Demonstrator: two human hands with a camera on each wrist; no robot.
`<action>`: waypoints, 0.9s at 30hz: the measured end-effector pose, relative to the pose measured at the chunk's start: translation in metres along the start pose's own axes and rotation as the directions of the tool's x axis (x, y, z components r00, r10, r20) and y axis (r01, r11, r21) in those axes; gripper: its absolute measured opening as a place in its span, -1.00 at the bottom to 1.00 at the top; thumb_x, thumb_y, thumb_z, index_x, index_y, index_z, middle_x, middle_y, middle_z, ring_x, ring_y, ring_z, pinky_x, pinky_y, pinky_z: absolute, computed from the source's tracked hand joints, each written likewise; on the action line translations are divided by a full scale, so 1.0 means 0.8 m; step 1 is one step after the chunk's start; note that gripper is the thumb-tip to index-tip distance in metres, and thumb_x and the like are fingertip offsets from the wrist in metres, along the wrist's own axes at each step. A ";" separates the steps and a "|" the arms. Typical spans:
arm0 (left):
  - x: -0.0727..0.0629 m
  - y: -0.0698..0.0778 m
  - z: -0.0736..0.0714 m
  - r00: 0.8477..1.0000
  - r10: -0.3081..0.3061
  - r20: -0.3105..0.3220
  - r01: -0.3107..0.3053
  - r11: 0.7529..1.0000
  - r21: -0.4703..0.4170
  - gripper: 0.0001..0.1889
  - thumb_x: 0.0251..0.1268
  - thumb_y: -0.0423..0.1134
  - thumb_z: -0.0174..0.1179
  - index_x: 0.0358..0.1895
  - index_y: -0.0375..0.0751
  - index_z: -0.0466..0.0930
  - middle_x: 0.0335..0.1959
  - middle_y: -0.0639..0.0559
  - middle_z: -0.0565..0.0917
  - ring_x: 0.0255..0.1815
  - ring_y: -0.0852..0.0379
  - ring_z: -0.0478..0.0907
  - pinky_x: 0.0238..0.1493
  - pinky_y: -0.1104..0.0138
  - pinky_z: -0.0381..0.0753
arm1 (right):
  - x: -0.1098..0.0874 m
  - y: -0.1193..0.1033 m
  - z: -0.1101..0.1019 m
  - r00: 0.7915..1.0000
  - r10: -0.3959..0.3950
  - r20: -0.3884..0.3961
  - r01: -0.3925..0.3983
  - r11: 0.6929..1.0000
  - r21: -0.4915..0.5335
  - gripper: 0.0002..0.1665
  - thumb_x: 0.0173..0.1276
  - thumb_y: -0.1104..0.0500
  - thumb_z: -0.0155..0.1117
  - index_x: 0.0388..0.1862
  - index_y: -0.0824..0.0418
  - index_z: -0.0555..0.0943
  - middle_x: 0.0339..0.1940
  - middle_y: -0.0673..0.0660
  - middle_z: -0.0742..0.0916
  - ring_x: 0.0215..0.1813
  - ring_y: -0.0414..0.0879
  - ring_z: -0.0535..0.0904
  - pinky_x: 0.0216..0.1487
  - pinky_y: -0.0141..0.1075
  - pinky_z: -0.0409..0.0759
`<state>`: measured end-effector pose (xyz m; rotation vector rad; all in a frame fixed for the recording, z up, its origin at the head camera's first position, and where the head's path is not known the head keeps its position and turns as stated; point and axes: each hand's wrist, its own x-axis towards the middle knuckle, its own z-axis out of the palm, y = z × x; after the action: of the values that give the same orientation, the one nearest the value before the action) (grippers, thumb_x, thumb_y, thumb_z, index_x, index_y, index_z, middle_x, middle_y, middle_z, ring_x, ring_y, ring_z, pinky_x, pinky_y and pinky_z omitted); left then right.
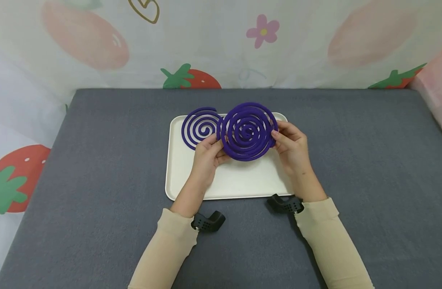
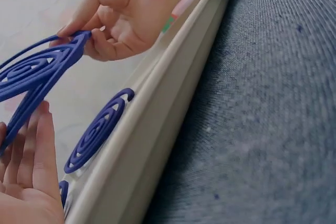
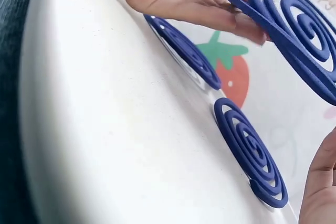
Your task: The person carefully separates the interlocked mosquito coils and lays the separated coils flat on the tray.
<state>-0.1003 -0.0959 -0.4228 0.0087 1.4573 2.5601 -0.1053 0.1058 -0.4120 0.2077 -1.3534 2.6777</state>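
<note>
Both hands hold purple spiral mosquito coils (image 1: 247, 155) above a shallow white tray. My left hand (image 1: 205, 157) grips their left edge, and my right hand (image 1: 291, 146) pinches the right edge between thumb and fingers. In the left wrist view, the held coils (image 2: 39, 80) look like stacked layers spread apart at an angle; how many there are I cannot tell. Another mosquito coil (image 1: 189, 138) lies at the tray's back left, partly behind my left fingers. A further coil (image 3: 252, 156) lies beside it in the right wrist view, hidden under the held ones in the head view.
The white tray (image 1: 242, 186) has a low raised rim and sits on a grey cloth-covered table (image 1: 109, 168). Behind the table hangs a white curtain (image 1: 221, 40) printed with strawberries and flowers. Black wrist bands (image 1: 208, 222) with cameras are strapped at both cuffs.
</note>
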 end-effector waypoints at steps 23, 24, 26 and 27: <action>0.008 -0.010 -0.004 0.989 -0.002 -0.146 0.009 0.999 0.045 -0.74 0.40 -0.41 0.00 0.03 -0.53 0.47 -0.39 0.00 0.70 -0.42 0.18 0.68 -0.38 0.38 0.67 | 0.002 -0.003 -0.010 0.984 0.133 -0.121 -0.129 0.991 0.043 -0.69 0.25 0.55 0.14 -0.37 0.23 0.73 -0.52 0.08 0.66 -0.59 -0.19 0.52 -0.57 -0.49 0.50; 0.008 -0.009 -0.005 0.989 -0.011 -0.148 0.020 0.998 0.055 -0.74 0.40 -0.40 0.01 0.03 -0.52 0.48 -0.38 -0.01 0.70 -0.41 0.18 0.68 -0.38 0.37 0.68 | 0.002 -0.005 -0.010 0.978 0.147 -0.145 -0.147 0.989 0.012 -0.66 0.26 0.56 0.12 -0.38 0.21 0.73 -0.53 0.07 0.66 -0.60 -0.19 0.52 -0.58 -0.50 0.50; 0.005 -0.005 -0.006 0.989 -0.034 -0.142 0.045 0.996 0.076 -0.73 0.40 -0.40 0.01 0.05 -0.51 0.48 -0.36 -0.03 0.70 -0.39 0.18 0.68 -0.35 0.36 0.68 | 0.001 -0.008 -0.012 0.967 0.178 -0.180 -0.188 0.981 -0.045 -0.63 0.28 0.54 0.10 -0.39 0.17 0.74 -0.54 0.04 0.66 -0.61 -0.21 0.51 -0.58 -0.50 0.50; 0.002 -0.003 -0.008 0.989 -0.047 -0.137 0.059 0.994 0.091 -0.73 0.40 -0.39 0.01 0.06 -0.50 0.48 -0.34 -0.04 0.70 -0.37 0.18 0.69 -0.33 0.36 0.68 | 0.000 -0.010 -0.013 0.962 0.191 -0.194 -0.209 0.975 -0.074 -0.62 0.29 0.53 0.10 -0.40 0.14 0.74 -0.54 0.03 0.66 -0.60 -0.21 0.51 -0.57 -0.50 0.50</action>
<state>-0.1024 -0.0996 -0.4281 -0.1909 1.6028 2.4901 -0.1045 0.1188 -0.4119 -0.1956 -1.5090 2.6994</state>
